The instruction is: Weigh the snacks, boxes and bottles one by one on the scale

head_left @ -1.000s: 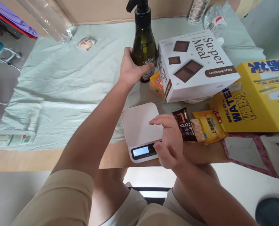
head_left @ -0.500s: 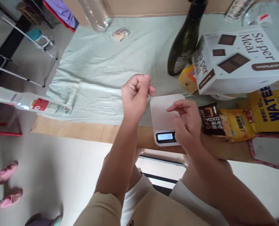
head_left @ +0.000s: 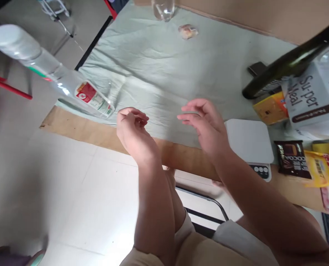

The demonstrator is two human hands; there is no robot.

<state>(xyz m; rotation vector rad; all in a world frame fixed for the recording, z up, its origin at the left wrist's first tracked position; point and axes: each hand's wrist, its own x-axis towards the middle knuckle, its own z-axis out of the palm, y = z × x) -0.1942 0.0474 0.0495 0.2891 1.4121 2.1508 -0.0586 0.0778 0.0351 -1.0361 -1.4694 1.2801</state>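
Observation:
My left hand (head_left: 134, 133) hovers over the table's front edge, close to a large clear plastic bottle (head_left: 67, 87) with a red and white label. Its fingers are curled together, and whether anything lies inside them is hidden. My right hand (head_left: 209, 127) hangs above the pale green cloth (head_left: 159, 77), fingers stretched and apart, with nothing in it. Beside that hand on the right lies a white kitchen scale (head_left: 249, 140) with a bare platform; my forearm covers its display. A small wrapped snack (head_left: 188, 32) rests toward the back of the cloth.
On the right are a dark green glass bottle (head_left: 278, 68), a white Su-per Meal box (head_left: 308, 99), an orange packet (head_left: 270, 109), a brown cocoa packet (head_left: 292, 159) and a yellow packet (head_left: 321, 170). Another clear bottle (head_left: 163, 9) stands at the back near a cardboard wall (head_left: 250, 14).
The view has swung left. My right hand has moved off the scale to its left, and my left hand has moved left toward the large clear bottle.

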